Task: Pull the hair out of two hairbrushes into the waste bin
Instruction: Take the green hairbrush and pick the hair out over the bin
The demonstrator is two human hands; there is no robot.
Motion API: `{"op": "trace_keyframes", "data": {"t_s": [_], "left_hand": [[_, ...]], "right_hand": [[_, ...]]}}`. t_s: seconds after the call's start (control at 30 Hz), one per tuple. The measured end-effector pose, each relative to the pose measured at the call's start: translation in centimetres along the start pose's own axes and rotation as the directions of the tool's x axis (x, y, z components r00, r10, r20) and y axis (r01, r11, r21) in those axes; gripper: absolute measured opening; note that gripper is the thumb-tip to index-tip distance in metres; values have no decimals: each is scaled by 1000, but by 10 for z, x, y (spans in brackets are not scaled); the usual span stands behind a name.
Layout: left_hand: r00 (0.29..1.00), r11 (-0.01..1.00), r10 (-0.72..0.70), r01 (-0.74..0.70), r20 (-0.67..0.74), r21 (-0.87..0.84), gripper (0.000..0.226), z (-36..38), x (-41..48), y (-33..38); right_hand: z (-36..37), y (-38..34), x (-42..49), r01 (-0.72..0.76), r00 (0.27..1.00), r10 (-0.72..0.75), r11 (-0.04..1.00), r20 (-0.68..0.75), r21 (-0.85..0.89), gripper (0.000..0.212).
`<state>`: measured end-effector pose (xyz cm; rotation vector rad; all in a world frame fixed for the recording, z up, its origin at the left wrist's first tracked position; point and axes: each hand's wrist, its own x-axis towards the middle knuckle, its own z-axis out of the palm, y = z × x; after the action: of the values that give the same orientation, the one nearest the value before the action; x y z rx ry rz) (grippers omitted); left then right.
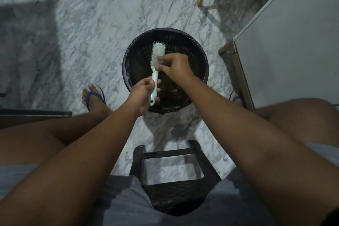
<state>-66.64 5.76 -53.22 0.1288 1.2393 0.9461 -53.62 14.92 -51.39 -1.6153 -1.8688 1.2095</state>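
A: We're seated over a grey-veined marble floor (95, 24), with the black waste bin (205, 71) standing on it between our feet.

B: And the pale green hairbrush (157, 55)? Where do we have it?

A: Right over the bin's mouth, towards its near-left rim, bristled head pointing away from us and handle towards us. Our left hand (142, 95) is wrapped around the handle, its grip clamped on it, near the end with the hanging hole.

B: So which step are we in?

A: Stripping this brush, we'd judge. Our right hand (176, 66) sits at the lower part of the head, thumb and fingertips (160, 58) drawn together in a pinch at the bristles. Whether there's a tuft of hair in that pinch we can't tell; it's too fine and too dim to see.

B: What does the next move ask of us?

A: Probably a pull away from the bristles while the left hand keeps the brush steady, then a release above the bin so the hair drops inside. A second brush isn't in view, so we'd reckon that half is yet to come.

B: And our arms?

A: Both reach forward and down from our lap, forearms converging over the bin, the right wrist bent towards the brush. The dark stool (174, 170) is beneath us.
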Motion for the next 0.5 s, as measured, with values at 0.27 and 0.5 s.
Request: {"op": "trace_keyframes", "data": {"t_s": [0.27, 0.5], "left_hand": [[996, 1000, -11, 9, -93, -20, 29, 2, 2, -6], [995, 1000, 5, -8, -97, -24, 28, -6, 1, -4]], "right_hand": [[-18, -13, 2, 169, 942, -182, 983, -283, -69, 11], [-41, 5, 8, 14, 879, -2, 1000, -477, 23, 12]]}}
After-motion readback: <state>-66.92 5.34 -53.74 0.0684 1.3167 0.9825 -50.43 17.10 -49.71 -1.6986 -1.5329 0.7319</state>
